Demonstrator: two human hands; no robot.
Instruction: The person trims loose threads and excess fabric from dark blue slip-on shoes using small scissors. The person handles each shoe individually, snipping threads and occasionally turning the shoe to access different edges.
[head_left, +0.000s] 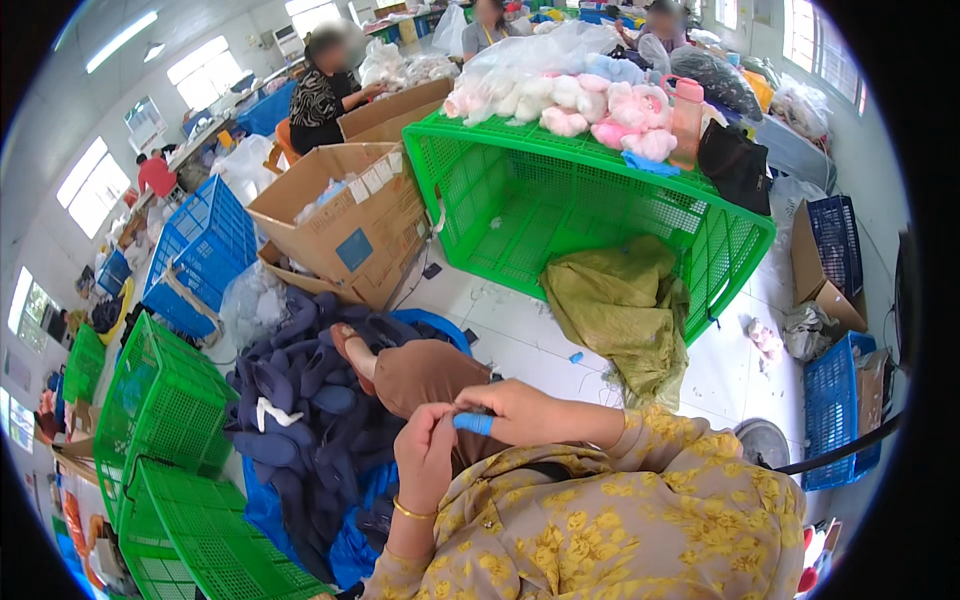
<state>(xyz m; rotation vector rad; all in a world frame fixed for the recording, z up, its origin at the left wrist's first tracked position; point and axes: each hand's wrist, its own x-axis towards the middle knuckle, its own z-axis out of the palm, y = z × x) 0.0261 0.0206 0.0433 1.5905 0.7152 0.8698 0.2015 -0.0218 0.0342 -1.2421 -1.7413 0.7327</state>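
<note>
My left hand (423, 458), with a gold bangle at the wrist, is closed in a pinch above my lap. My right hand (520, 411) meets it fingertip to fingertip, also closed, and has blue tape (473, 424) wrapped round a digit. Whatever lies between the fingertips is hidden or too small to make out. Left of my hands, a heap of stuffed navy fabric pieces (335, 400) lies on a blue plastic sheet (268, 515). A small white strip (276, 413) rests on the heap. My brown-trousered leg (430, 377) extends over the heap's edge.
Ahead, a large green crate (590, 160) lies on its side, bearing pink plush toys (640, 112) and a pink bottle (686, 122). An olive sack (620, 290) spills from it. Cardboard boxes (340, 215) and green crates (165, 400) stand left; a blue crate (832, 425) stands right.
</note>
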